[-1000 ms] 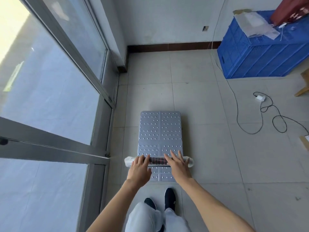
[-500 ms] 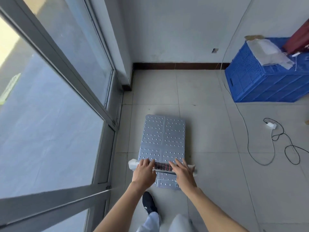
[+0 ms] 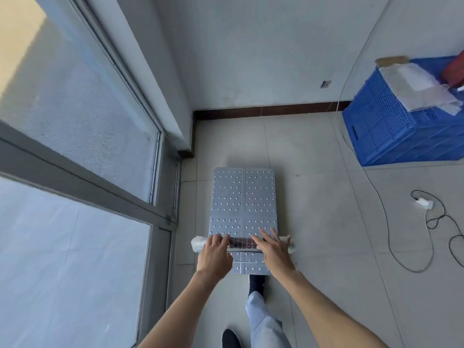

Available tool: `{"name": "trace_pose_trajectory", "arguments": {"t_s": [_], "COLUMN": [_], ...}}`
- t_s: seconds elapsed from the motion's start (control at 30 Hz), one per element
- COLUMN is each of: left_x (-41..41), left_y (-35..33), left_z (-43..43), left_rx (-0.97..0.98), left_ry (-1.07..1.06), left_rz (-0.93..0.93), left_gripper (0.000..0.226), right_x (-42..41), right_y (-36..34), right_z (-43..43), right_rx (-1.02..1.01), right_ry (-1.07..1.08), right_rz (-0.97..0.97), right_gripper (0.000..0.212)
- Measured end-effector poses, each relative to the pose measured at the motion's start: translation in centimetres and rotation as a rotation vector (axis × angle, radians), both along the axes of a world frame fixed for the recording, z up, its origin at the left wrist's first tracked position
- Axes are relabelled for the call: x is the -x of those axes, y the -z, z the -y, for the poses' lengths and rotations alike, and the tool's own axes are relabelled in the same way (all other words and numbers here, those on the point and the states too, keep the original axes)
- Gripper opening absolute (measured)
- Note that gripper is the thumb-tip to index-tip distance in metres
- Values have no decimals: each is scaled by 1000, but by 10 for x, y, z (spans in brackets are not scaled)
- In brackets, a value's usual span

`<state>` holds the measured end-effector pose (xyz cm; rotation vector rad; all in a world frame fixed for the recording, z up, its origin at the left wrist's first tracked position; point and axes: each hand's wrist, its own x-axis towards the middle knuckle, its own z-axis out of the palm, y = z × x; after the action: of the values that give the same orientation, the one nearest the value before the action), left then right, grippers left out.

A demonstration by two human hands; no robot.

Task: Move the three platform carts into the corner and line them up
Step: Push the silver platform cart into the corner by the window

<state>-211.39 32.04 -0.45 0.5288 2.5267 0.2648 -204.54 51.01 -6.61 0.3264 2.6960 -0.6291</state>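
One platform cart [image 3: 243, 197] with a silver studded deck stands on the tiled floor, its long side running toward the corner where the window meets the white wall. Its push handle [image 3: 241, 242] has a dark middle and white wrapped ends. My left hand [image 3: 213, 254] grips the handle's left part. My right hand [image 3: 273, 249] lies over the right part with fingers stretched forward. No other cart is in view.
A glass window wall with grey frames [image 3: 100, 189] runs along the left. A white pillar [image 3: 173, 116] juts out at the corner. A blue crate [image 3: 391, 136] stands at the right wall, a black cable with an adapter [image 3: 424, 203] lies on the floor.
The cart has rolled forward toward the corner with both hands on its handle. I have stepped after it, and the wall and crate now look nearer.
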Motion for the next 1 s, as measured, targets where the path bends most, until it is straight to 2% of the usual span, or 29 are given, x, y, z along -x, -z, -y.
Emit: {"name": "trace_pose_trajectory", "arguments": {"t_s": [0.33, 0.73, 0.9, 1.0], "left_x": [162, 383, 442, 470], "left_y": [2, 18, 19, 13], "left_z": [-54, -109, -138, -158], "left_rx": [15, -12, 37, 78], "left_ry": [-36, -29, -6, -7], "left_rz": [-8, -7, 16, 8], "left_gripper": [57, 62, 60, 48], "right_x": [175, 391, 445, 468], "right_y": [-10, -6, 6, 7], "right_z": [-60, -114, -145, -161], "right_rx": [10, 6, 20, -3], "right_ry": [-106, -58, -83, -130], "right_rz": [8, -51, -90, -121], "right_gripper": [74, 71, 80, 80]}}
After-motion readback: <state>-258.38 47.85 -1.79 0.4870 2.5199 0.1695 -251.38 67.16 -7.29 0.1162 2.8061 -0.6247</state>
